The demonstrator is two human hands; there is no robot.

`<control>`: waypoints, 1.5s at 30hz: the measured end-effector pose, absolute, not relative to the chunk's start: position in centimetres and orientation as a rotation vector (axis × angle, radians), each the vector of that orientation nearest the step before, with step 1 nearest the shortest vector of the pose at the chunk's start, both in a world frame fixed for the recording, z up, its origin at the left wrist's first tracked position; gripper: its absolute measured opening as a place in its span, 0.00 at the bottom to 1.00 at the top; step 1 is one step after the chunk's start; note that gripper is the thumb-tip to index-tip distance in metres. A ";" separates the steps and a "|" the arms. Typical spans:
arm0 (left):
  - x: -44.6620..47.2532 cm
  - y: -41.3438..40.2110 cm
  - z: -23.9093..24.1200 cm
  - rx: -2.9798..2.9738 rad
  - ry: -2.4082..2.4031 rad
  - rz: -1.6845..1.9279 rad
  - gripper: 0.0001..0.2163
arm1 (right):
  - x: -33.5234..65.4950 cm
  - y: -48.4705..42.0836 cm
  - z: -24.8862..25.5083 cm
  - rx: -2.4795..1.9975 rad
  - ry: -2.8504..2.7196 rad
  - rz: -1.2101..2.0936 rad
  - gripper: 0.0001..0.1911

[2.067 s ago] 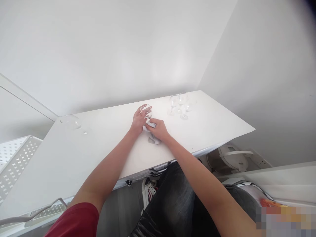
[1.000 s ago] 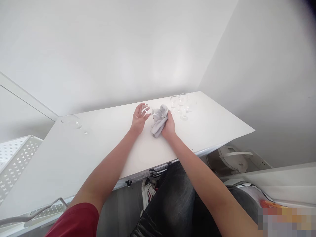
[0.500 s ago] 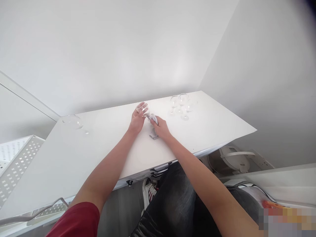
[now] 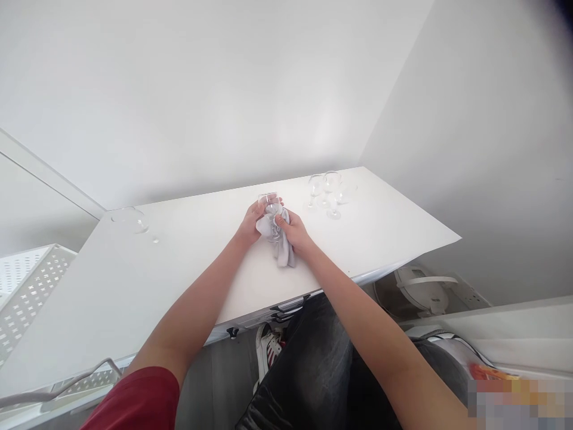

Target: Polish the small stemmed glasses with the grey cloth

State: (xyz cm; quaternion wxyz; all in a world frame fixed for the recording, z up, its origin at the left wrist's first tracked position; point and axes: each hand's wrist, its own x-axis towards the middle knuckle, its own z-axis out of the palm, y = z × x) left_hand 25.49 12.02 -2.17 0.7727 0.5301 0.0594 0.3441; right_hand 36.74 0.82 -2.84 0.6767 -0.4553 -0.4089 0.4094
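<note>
Above the middle of the white table, my left hand (image 4: 251, 222) is closed around the bowl of a clear stemmed glass (image 4: 271, 206). The glass is upright or nearly so, its rim facing up and away. My right hand (image 4: 293, 230) grips a grey cloth (image 4: 283, 254), which is pressed against the stem and lower part of the glass. Part of the cloth hangs down over the tabletop. The fingers behind the glass show only through it. Several clear stemmed glasses (image 4: 332, 191) stand in a group to the right of my hands.
Another clear glass (image 4: 141, 224) lies on its side at the left of the white table (image 4: 197, 251). A white perforated rack (image 4: 38, 286) stands beyond the left edge. Under the right side is a white round-bodied appliance (image 4: 423, 292). Walls border the back and right.
The glass has turned more upright and shifted slightly right and down. The cloth has spread out around its stem, with more of it hanging down. The other glasses have stayed put.
</note>
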 end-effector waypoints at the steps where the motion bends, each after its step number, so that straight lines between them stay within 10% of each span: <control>1: 25.5 12.0 -2.2 1.166 0.137 0.788 0.29 | 36.7 0.9 -2.9 -1.071 -0.960 0.816 0.20; 11: 25.4 12.6 -2.1 1.086 0.218 0.966 0.25 | 37.9 0.8 -3.4 -1.054 -0.773 0.562 0.03; 18: 25.2 12.5 -1.9 1.096 0.238 1.047 0.20 | 36.7 0.3 -3.3 -1.434 -1.061 0.486 0.21; 22: 25.2 12.2 -1.6 1.119 0.272 1.032 0.23 | 35.8 0.2 -3.1 -1.732 -1.334 0.294 0.10; 27: 25.4 11.8 -1.4 1.144 0.247 0.985 0.24 | 35.0 -0.1 -2.7 -2.030 -1.595 0.135 0.25; 45: 25.5 11.6 -1.8 1.180 0.362 0.870 0.19 | 35.3 -1.8 -2.6 -2.365 -1.638 0.029 0.25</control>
